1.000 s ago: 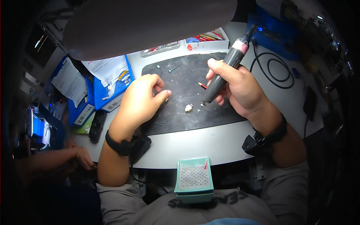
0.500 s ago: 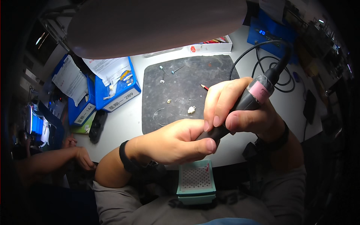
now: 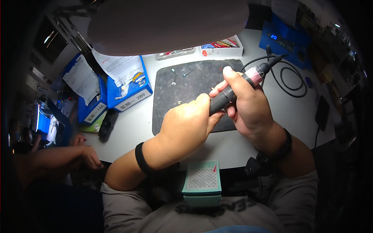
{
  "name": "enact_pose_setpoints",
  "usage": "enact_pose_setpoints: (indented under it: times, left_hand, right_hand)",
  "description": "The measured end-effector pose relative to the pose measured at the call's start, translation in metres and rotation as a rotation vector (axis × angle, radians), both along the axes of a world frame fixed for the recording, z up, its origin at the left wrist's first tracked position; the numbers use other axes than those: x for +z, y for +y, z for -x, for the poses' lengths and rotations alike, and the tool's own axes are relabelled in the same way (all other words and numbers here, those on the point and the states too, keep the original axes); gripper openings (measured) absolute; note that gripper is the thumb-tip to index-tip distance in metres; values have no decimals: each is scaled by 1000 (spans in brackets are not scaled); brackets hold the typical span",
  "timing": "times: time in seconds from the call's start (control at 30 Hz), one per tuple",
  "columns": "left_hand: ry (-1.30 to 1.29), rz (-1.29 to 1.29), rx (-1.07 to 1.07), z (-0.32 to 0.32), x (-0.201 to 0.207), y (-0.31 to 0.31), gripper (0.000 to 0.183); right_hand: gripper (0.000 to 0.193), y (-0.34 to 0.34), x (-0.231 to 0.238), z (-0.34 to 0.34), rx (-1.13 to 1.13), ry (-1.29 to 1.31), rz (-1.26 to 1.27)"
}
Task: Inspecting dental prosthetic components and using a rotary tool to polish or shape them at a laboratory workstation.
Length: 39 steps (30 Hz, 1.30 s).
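Observation:
A dark grey rotary handpiece (image 3: 222,102) with a pink band is held slanted above the dark mat (image 3: 163,116). My left hand (image 3: 184,124) is closed round its lower front end, and its fingers hide the tip. My right hand (image 3: 252,112) grips the body further up, thumb raised along the side. The handpiece's black cord (image 3: 283,95) loops to the right. Two small rotary bits, a pale-headed one (image 3: 173,71) and a blue-green one (image 3: 189,72), lie on the mat beyond my left hand. A small round disc (image 3: 173,83) lies near them.
Blue bins (image 3: 130,90) with papers and small parts stand at the left. A white box of pens (image 3: 227,51) and a blue control unit (image 3: 278,40) are at the back. A lamp head (image 3: 167,27) overhangs the table. Another person's hand (image 3: 92,157) rests at the left edge.
Both hands and the handpiece have moved up and away over the mat. My right hand has turned on the handpiece. The pale tooth-like piece on the mat is now hidden.

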<state>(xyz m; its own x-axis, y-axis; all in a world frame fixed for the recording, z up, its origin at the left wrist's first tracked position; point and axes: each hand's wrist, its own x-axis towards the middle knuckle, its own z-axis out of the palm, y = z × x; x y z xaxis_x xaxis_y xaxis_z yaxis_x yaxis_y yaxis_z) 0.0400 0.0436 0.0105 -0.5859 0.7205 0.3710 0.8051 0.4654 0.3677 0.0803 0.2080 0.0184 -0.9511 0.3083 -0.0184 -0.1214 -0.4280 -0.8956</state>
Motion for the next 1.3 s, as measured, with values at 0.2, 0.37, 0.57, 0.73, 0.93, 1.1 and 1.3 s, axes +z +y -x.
enact_pose_setpoints:
  times: [0.2, 0.37, 0.57, 0.73, 0.93, 1.1, 1.3]
  left_hand:
    - [-504, -38, -118, 16, 16, -12, 15]
    - [-710, -22, -181, 39, 25, -21, 12]
    - [-754, -49, -160, 39, 19, -16, 14]
    - [-705, -25, -109, 43, 25, -17, 19]
    - [-290, 99, 321, 93, 20, -47, 25]
    - [268, 224, 423, 110, -14, -31, 30]
    - [307, 426, 386, 108, -18, -22, 32]
  right_hand:
    - [42, 26, 2, 10, 32, 53, 69]
    - [42, 41, 8, 14, 1, 103, 51]
    - [40, 46, 5, 14, 8, 132, 30]
    - [40, 43, 10, 13, -39, 127, 36]
    - [40, 75, 12, 20, -149, 201, 7]
    - [41, 78, 2, 28, -176, 118, -36]
    - [43, 68, 4, 25, -132, 115, -104]
